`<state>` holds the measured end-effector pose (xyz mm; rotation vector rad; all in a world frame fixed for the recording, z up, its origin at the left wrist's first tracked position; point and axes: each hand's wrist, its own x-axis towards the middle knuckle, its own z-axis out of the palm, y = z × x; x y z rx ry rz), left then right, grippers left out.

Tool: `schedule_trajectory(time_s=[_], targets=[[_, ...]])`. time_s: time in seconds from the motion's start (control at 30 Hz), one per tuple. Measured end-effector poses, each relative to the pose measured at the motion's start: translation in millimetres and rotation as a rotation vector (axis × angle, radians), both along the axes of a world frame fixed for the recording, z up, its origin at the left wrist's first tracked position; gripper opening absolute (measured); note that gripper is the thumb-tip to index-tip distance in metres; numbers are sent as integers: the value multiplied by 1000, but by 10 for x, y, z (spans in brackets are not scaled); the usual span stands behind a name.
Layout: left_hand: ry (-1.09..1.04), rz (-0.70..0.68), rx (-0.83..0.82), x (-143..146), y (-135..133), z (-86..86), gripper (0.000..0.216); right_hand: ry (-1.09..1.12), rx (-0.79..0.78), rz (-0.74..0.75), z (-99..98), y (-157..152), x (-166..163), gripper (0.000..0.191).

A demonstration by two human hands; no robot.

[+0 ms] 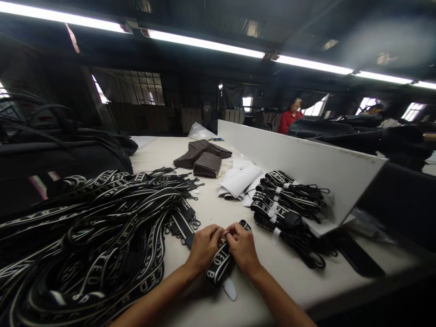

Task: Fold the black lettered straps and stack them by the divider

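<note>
Both my hands meet over a folded black strap with white letters (220, 265) that lies on the white table (293, 277). My left hand (203, 248) is closed on the strap's upper end, its fingers pinching near a small white band. My right hand (242, 247) is closed on the same bundle from the right side. A white tag (230, 289) sticks out under the strap. A big loose heap of the same lettered straps (91, 236) lies to the left of my hands.
Several bundled straps (286, 209) lie to the right against a white divider board (306, 159). White papers (240, 181) and brown pouches (202, 159) sit farther back. Black bags (61, 145) stand at far left. A person in red (289, 119) sits far behind.
</note>
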<state>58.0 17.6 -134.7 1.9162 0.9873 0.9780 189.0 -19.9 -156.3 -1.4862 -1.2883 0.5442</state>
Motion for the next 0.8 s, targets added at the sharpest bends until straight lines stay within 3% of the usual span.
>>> schedule_trajectory(time_s=[0.27, 0.33, 0.47, 0.57, 0.7, 0.8], targets=[[-88, -168, -201, -24, 113, 56, 19, 73, 59, 26, -61, -59, 29, 6], [-87, -142, -208, -42, 117, 95, 20, 64, 81, 36, -30, -70, 25, 7], [32, 25, 74, -66, 84, 134, 22, 45, 154, -44, 75, -101, 26, 21], [98, 16, 261, -61, 40, 77, 23, 125, 11, -42, 98, -111, 1, 41], [109, -19, 324, -44, -16, 13, 25, 350, -80, 76, 41, -73, -97, 48], [22, 58, 289, -49, -42, 87, 23, 450, -60, 81, 23, -52, -168, 51]])
